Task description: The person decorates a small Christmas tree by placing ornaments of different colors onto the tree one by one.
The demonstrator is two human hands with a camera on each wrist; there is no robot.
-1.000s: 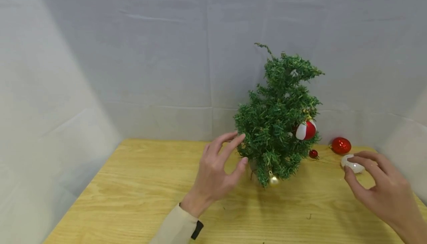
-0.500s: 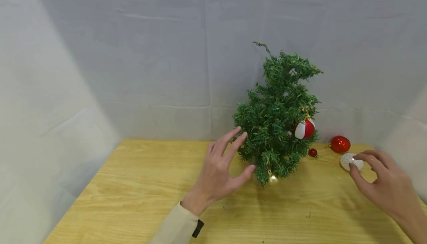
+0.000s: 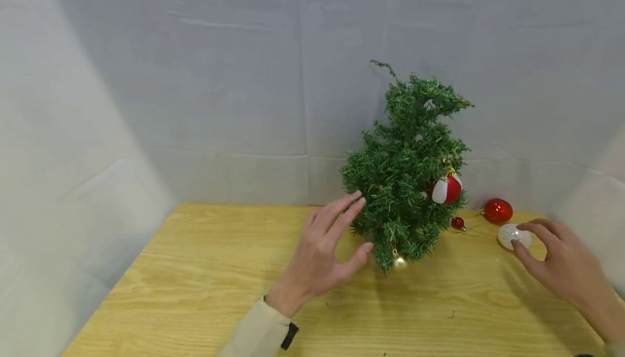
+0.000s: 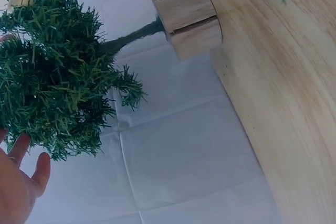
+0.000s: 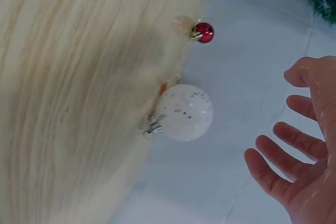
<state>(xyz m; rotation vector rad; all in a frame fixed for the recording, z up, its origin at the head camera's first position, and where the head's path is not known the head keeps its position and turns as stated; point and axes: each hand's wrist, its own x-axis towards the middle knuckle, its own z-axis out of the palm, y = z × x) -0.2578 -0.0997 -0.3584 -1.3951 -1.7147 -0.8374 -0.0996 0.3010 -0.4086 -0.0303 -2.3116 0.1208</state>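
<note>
A small green Christmas tree [image 3: 405,161] stands on a wooden block base [image 4: 186,11]. My left hand [image 3: 317,254] is at the tree's lower left branches, fingers spread and thumb apart; whether it touches them I cannot tell. On the tree's right hangs a red and white bauble [image 3: 446,189], and low in front a small gold bauble [image 3: 400,263]. My right hand [image 3: 568,262] hovers by a white speckled bauble [image 3: 512,235] lying on the table. In the right wrist view a gap separates the relaxed fingers from this white bauble [image 5: 185,113].
Behind the white bauble lies a shiny red bauble [image 3: 497,211], and a small dark red bauble [image 3: 458,223] sits nearer the tree. The wooden table [image 3: 195,275] ends at a pale cloth backdrop [image 3: 234,102], with cloth at both sides.
My right hand has shifted slightly, its thumb moving right across the front of the white bauble. My left thumb has stretched further right, toward the low branches. The baubles stay in place.
</note>
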